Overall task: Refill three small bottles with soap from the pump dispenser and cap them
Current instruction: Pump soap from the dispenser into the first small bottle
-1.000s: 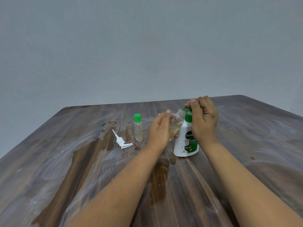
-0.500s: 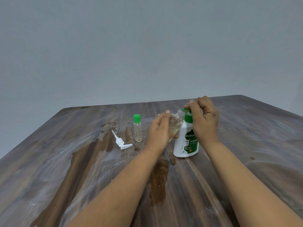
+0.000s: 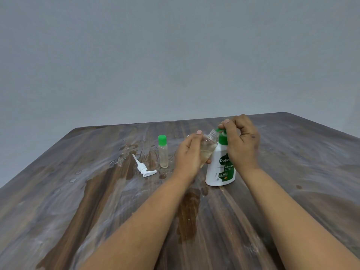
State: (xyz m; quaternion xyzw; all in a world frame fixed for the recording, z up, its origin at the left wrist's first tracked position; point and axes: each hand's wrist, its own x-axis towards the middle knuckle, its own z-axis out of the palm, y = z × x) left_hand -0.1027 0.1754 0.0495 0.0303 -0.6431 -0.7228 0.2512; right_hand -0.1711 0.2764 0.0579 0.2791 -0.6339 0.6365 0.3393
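On the white soap dispenser (image 3: 219, 168), held under the right hand (image 3: 242, 143), "Detto" is read, its end cut off by that hand. Below it "ORIGINAL" and "99.99%" are printed; smaller print cannot be read.

We look across a dark wooden table (image 3: 292, 172), its streaked grain marked by wet patches (image 3: 188, 211). Behind it stands a plain grey wall (image 3: 175, 55), evenly lit.
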